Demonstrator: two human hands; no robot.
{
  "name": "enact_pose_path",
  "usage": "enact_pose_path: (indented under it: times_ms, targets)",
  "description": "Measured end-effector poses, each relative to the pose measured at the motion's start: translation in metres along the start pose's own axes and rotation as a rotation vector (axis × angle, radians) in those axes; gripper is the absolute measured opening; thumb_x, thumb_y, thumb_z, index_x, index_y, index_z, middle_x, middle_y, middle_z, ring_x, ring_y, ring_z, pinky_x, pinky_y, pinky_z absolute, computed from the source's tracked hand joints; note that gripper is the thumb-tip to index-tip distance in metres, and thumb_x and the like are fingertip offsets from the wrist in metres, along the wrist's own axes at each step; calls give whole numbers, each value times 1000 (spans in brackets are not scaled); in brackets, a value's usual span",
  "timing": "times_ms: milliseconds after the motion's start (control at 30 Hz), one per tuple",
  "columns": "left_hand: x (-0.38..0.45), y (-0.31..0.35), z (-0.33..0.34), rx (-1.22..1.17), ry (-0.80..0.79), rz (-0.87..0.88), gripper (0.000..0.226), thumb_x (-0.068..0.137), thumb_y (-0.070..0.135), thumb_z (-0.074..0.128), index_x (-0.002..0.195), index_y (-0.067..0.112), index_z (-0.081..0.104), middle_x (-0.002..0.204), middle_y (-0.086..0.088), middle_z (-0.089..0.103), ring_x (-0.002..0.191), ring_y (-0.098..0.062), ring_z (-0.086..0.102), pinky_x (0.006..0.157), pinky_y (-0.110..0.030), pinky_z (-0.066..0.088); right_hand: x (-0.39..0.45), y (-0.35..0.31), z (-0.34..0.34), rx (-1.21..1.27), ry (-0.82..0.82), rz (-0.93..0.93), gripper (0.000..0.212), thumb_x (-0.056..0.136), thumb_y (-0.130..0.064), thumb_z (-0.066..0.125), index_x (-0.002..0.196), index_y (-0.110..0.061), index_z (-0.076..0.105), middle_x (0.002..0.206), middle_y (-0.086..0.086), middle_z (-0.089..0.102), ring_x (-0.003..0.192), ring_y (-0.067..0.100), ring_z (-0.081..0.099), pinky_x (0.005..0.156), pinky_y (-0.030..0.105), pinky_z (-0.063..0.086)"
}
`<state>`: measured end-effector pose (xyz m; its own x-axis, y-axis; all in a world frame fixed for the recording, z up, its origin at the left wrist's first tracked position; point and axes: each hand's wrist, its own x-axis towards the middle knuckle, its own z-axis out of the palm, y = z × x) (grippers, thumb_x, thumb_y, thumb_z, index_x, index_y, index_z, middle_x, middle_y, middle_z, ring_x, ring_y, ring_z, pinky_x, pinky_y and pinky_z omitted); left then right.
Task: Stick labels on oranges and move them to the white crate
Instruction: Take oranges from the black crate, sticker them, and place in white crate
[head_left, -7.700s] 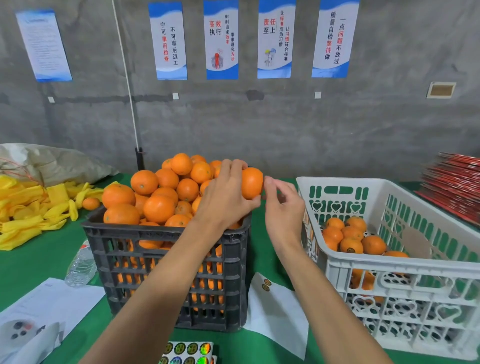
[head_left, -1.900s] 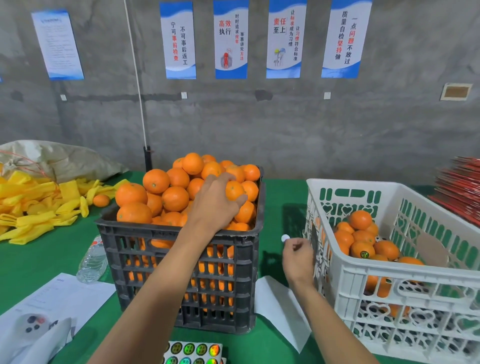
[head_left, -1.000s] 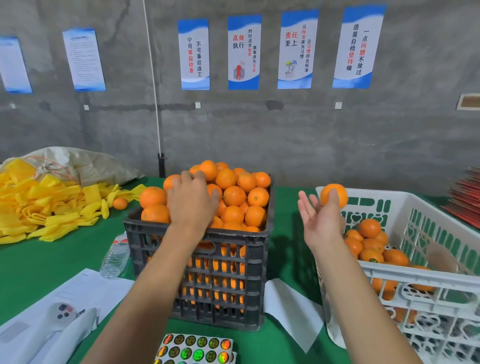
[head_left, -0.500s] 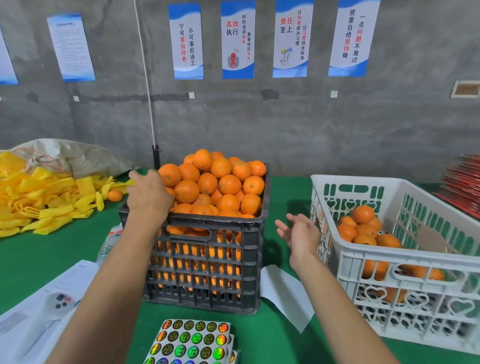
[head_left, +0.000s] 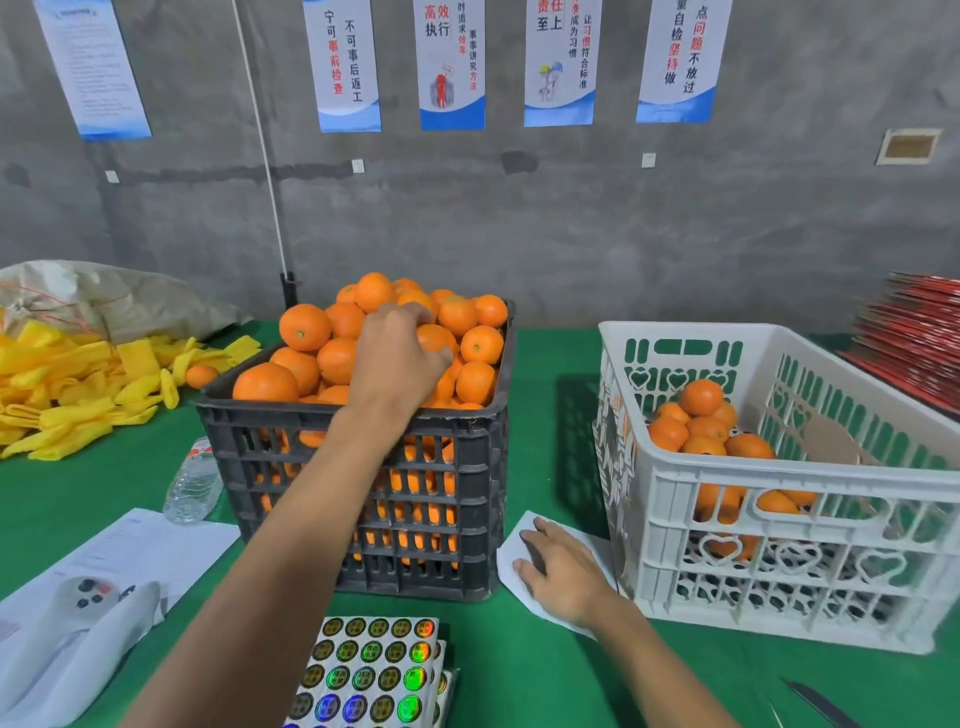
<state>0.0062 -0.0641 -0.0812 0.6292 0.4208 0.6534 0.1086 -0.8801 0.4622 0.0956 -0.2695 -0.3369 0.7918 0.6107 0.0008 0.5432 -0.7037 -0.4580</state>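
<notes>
Green table (head_left: 545, 358), left hand (head_left: 397, 358) grip curled over heaped oranges (head_left: 337, 358)

Matt green cloth tabletop (head_left: 550, 358), black plastic crate (head_left: 457, 499), glossy white plastic crate (head_left: 769, 499), shiny holographic label sheet (head_left: 371, 670), dimpled orange skins (head_left: 304, 326), rough concrete wall (head_left: 623, 228)

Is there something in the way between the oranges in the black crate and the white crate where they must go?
Nothing visible blocks it. The black plastic crate heaped with oranges and the white plastic crate stand side by side on the green table, with only a bare gap between. The white crate's top is open; the right hand lies low on the white paper sheet.
</notes>
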Motion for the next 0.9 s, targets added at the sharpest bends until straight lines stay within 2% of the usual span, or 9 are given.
enact_pose_path:
  times_ms: [167,467,600,667,733,833,900]
  targets:
    - [-5,-3,18,-60,-56,-83,54,77,28,85,125,10,68,121,-14,69,108,-31,65,85,-41,55,-2,7,-4,19,-79,-36,62,99,-47,46,157,-29,33,169,-7,14,155,17,11,127,40,9]
    - [-6,-3,16,-63,-137,-160,59,76,30,87,127,11,66,130,-13,64,119,-30,60,94,-41,53,-27,0,-1,-26,-87,-112,61,98,-46,40,157,-30,33,169,-9,14,155,11,8,126,36,4]
    - [-4,-3,16,46,-236,-137,64,78,37,83,133,12,61,128,-15,64,117,-32,60,86,-37,49,-45,-5,2,-50,-78,-146,60,99,-44,39,157,-28,34,169,-7,16,155,12,9,125,35,2]
    - [-4,-4,16,48,-320,-134,62,80,37,80,134,14,59,123,-14,65,106,-30,61,80,-36,48,-56,-8,2,-46,-78,-164,59,99,-43,41,156,-28,36,168,-6,19,155,12,12,125,35,5]
    - [-3,-5,16,15,-387,-144,61,79,38,81,133,19,59,123,-11,63,100,-26,57,84,-38,50,-68,-10,0,-30,-82,-174,58,97,-41,45,153,-27,40,166,-6,24,153,13,16,124,35,8]
    - [-3,-5,14,8,-430,-151,63,77,44,84,131,24,59,131,-9,61,116,-31,57,96,-45,50,-84,-11,-3,-8,-51,-164,52,95,-42,52,144,-27,51,160,-8,37,148,13,28,121,32,16]
    - [-4,-6,14,1,-440,-157,62,76,48,84,130,26,60,131,-8,61,119,-32,57,98,-48,50,-91,-14,-5,-22,-14,-150,44,95,-48,54,132,-25,59,145,-8,51,135,15,42,117,33,29]
